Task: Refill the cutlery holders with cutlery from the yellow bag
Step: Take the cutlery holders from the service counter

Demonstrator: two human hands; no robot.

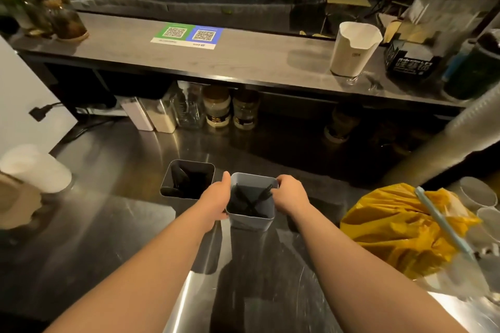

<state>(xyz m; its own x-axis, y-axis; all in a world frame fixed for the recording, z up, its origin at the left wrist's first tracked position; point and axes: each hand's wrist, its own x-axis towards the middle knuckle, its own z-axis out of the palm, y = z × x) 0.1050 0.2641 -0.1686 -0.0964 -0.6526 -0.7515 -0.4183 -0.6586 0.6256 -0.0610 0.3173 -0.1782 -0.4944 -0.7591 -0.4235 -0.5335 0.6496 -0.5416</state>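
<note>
Holder (250,222) stands gripped between left hand (216,197) and right hand (290,194)

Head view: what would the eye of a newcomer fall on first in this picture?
First the two hands: the left hand and the right hand grip the grey holder at the centre of the steel counter, with some black cutlery standing in it. Just left of it stands a black holder, and at the right lies the crumpled yellow bag.

We are gripping the grey cutlery holder (250,222) between left hand (215,203) and right hand (290,194), beside the black holder (189,178).
</note>
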